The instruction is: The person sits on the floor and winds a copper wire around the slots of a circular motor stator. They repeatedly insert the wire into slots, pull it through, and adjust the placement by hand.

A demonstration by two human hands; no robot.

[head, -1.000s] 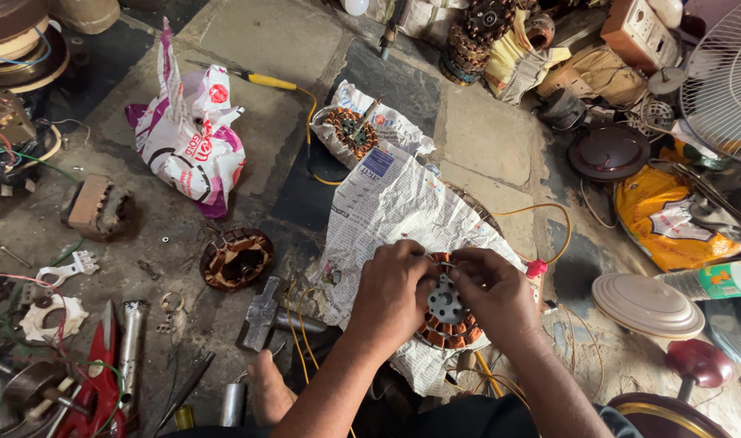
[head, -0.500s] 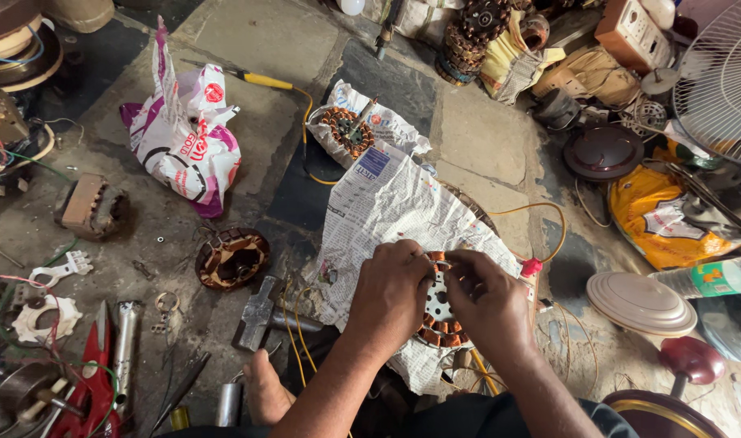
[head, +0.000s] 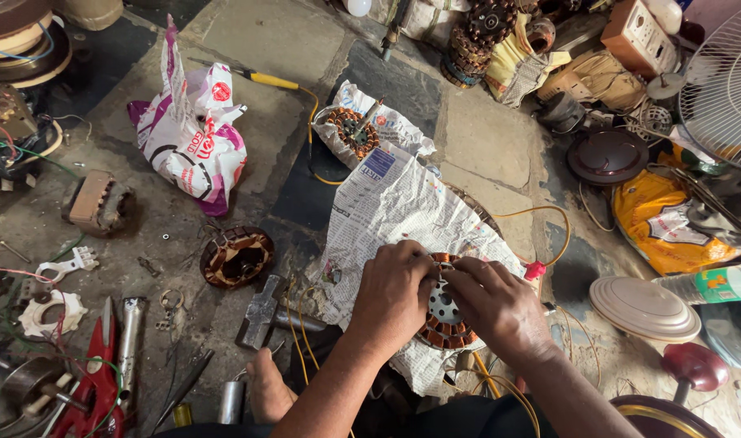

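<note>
We see both hands meeting over a round fan stator (head: 445,318), a ring of copper-brown coils wound around a perforated grey metal core, which lies on a crumpled sheet of newspaper (head: 395,207) spread over the rough stone floor (head: 500,146), near the floor's bottom edge and a little right of centre. Our left hand (head: 393,294) curls over the stator's left rim, fingers bent narrow and pressed against the windings; our right hand (head: 496,304) covers the right rim, its fingertips pinched down on the coils near the middle. Whether either hand truly grips the piece or only presses on it we cannot tell. A second copper-wound stator (head: 353,131) sits on another wrinkled paper just beyond the newspaper's far edge, and a third, darker wound ring (head: 236,256) rests bare on the floor to the left. Beside that ring lies a steel hammer head (head: 261,311), blunt and grey. A glossy white and magenta plastic bag (head: 194,138) slumps further left. Red-handled pliers (head: 95,381) lie toward the bottom left corner, and a smooth cream disc-shaped cover (head: 644,307) rests to the right, below a yellow sack (head: 662,219).
</note>
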